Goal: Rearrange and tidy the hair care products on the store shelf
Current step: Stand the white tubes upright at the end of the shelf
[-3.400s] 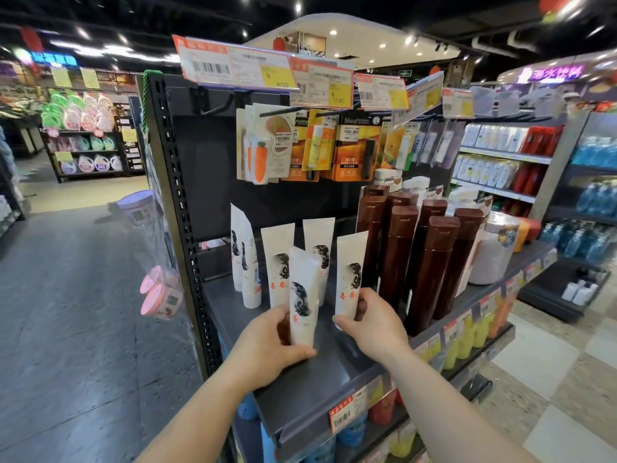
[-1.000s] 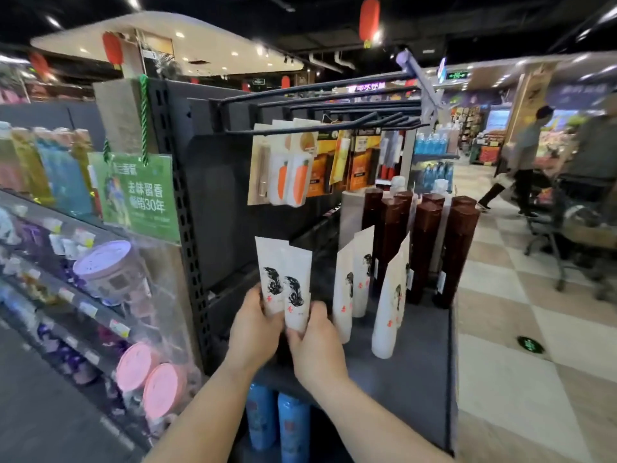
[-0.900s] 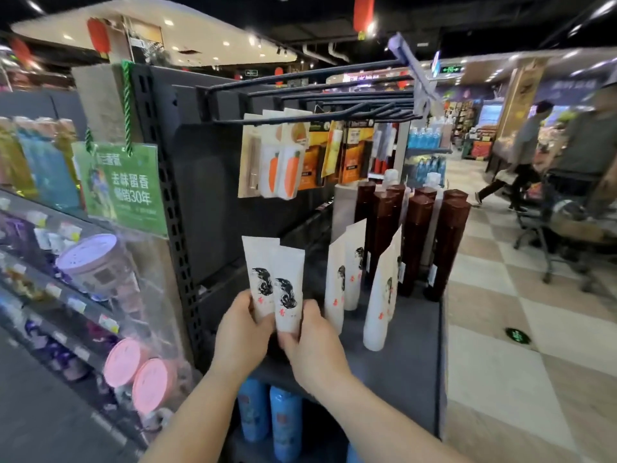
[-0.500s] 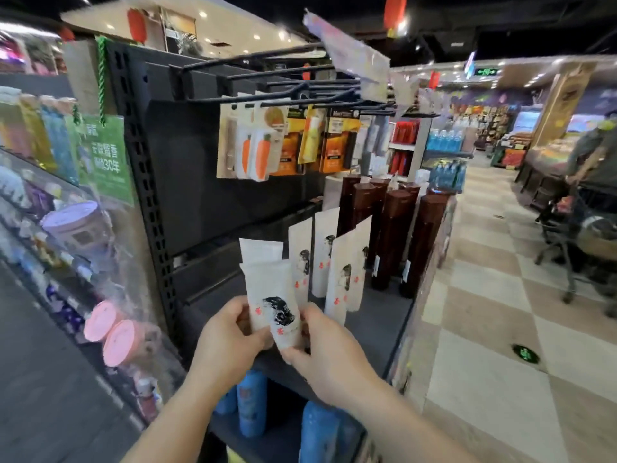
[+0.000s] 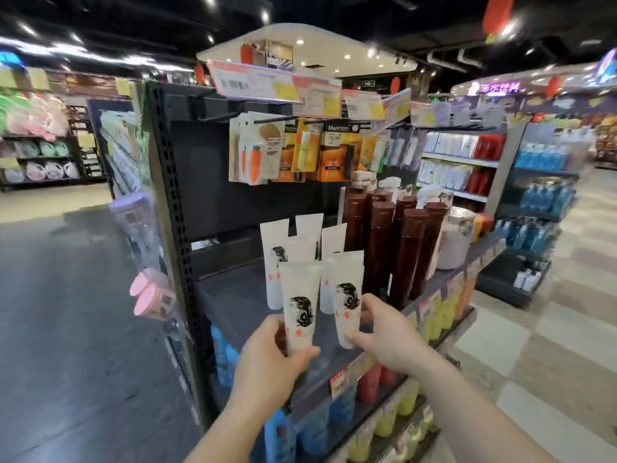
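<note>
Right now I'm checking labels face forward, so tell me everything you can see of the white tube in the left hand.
The white tube is a matte, plastic-looking squeeze tube with a flat crimped top. It stands roughly upright, and its black drawing of flowing hair above red characters faces the camera. The left hand grips its lower end, hiding the cap, over the front of the dark shelf. A matching tube stands close beside it.

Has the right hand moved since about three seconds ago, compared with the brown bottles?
Yes. The right hand left the tube beside the tall brown bottles and now pinches a front white tube.

tubes [image 5: 300,295]: white, printed with black hair figure, red characters
bottles [image 5: 409,248]: dark brown
shelf [image 5: 233,295]: apparently dark grey
</note>
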